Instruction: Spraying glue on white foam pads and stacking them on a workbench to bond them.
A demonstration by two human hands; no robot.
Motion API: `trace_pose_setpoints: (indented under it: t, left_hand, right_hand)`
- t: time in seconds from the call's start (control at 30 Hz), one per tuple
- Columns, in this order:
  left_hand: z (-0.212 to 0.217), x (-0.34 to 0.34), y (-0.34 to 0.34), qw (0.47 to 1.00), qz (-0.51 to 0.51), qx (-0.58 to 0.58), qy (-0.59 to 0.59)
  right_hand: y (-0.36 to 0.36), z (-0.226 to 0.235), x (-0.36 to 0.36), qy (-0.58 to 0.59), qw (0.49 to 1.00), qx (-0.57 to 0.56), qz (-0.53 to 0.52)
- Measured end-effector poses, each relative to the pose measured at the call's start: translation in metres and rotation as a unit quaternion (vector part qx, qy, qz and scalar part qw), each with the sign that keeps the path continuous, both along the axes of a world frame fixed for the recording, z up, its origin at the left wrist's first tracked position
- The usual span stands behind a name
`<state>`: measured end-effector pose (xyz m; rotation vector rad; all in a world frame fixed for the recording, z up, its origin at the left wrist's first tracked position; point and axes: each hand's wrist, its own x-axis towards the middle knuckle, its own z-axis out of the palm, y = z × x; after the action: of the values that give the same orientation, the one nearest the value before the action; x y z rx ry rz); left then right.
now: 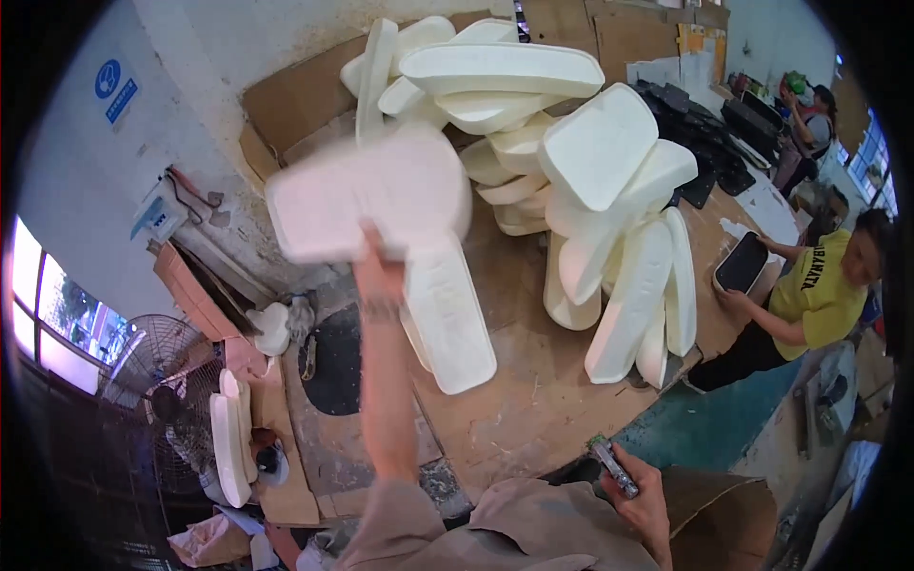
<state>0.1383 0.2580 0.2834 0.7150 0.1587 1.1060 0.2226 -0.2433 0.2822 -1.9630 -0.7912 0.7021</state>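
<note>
With clock positions read from the middle of the view, the left hand (381, 276) was at 9 o'clock, closed on the lower edge of a pale moulded piece (367, 190); its thumb lay on the near face, and the remaining fingers were hidden behind; the piece was located at 10 to 11 o'clock, raised and blurred, with its wide rounded end toward 12 o'clock; the right hand (640, 504) was at 5 o'clock, near the bench edge, and was wrapped around a small metallic tool (614, 466) with a green end, which pointed toward 10 o'clock; two overlapping pale slabs (455, 328) lay just below the middle, partly covered by the raised piece, and contact between them could not be determined; a heap of similar pieces (600, 147) extended from 12 to 2 o'clock on the cardboard-covered bench (533, 409); a black pad (333, 366) lay at 8 o'clock, beside the left forearm; farther out at 8 o'clock, upright pale pieces (228, 447) stood near a caged fan (162, 381); black parts (690, 133) were piled at 2 o'clock; at 3 o'clock, a co-worker (833, 285) in a yellow shirt held a dark flat part (741, 264) with two hands.
</note>
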Motion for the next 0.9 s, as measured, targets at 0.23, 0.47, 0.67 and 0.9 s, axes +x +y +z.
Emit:
trace_pose_setpoints:
  t: [0.23,0.47,0.67,0.9]
  left_hand:
    - [0.122,0.054,0.154,0.892,0.162,0.231,0.352]
    - [-0.191,0.007,-0.117,0.927,-0.075,0.105,0.353]
    - [-0.350,-0.126,-0.306,0.855,-0.082,-0.248,0.448]
    - [-0.337,-0.147,-0.160,0.706,0.219,0.115,0.663]
  right_hand:
    - [0.009,0.006,-0.011,-0.009,1.000,0.003,0.001]
    - [0.009,-0.020,-0.007,0.028,0.998,0.042,0.044]
    - [0.018,-0.018,-0.004,0.069,0.996,0.022,0.050]
    - [0.059,0.011,-0.005,-0.029,0.990,0.052,0.129]
